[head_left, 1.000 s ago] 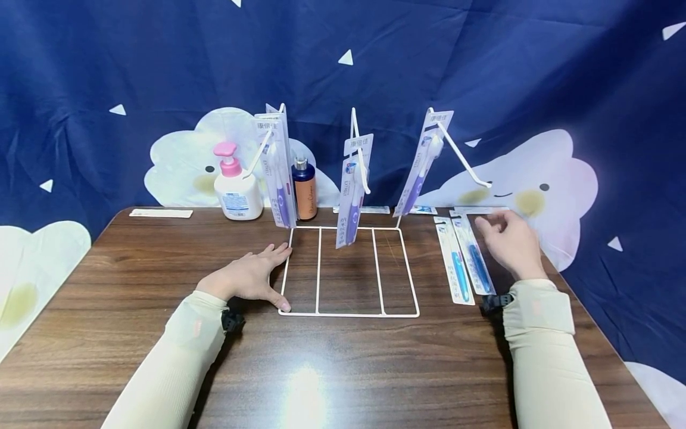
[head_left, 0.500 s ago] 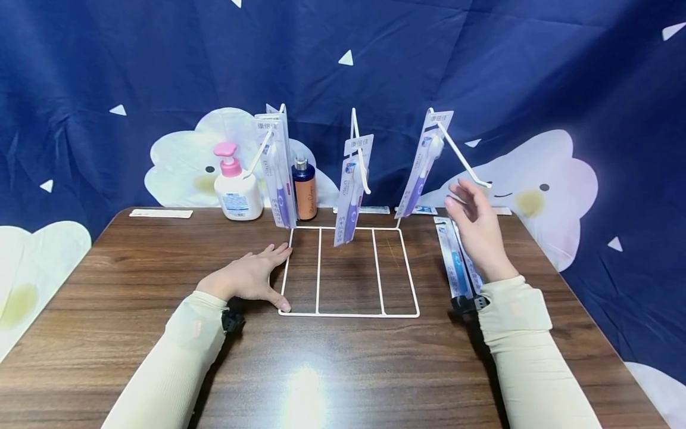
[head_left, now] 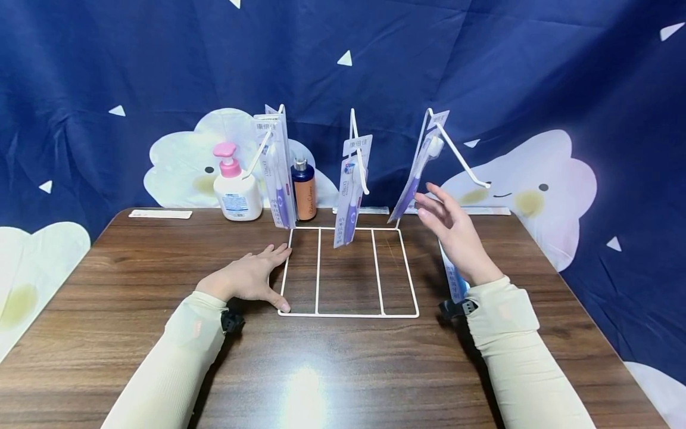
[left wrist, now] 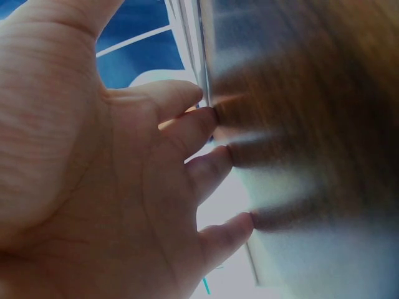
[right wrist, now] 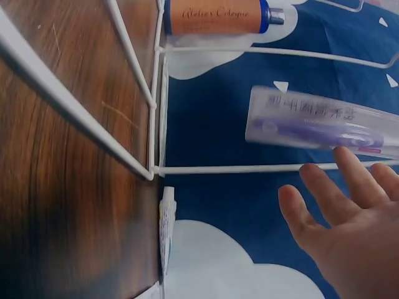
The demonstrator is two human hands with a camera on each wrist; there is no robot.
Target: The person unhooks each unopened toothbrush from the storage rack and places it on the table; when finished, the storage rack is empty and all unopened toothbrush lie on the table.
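The left hand (head_left: 248, 277) lies flat on the wooden table (head_left: 134, 286) with its fingers spread and straight, the fingertips (left wrist: 209, 115) touching the left edge of the white wire rack (head_left: 348, 271); resting there, it appears to steady the light frame so it does not slide. The right hand (head_left: 452, 229) is raised off the table with its fingers open and relaxed, holding nothing, and reaches toward the packaged purple toothbrush (head_left: 418, 173) that hangs on the rack's right-hand hook; in the right wrist view the fingertips (right wrist: 349, 165) are just beside the pack (right wrist: 318, 124), and whether they touch it cannot be told. The pack dangles from a hole at its top, tilted, its lower end close above the rack's back corner. Two more toothbrush packs hang the same way, one on the middle hook (head_left: 351, 190) and one on the left hook (head_left: 276, 173), each free to swing because only the hook carries it. Another toothbrush pack (head_left: 452, 280) lies flat on the table under the right forearm, mostly hidden. Behind the rack stand a pump bottle with a pink top (head_left: 236, 190) and a small dark-capped bottle (head_left: 303, 190), both upright and well apart from either hand
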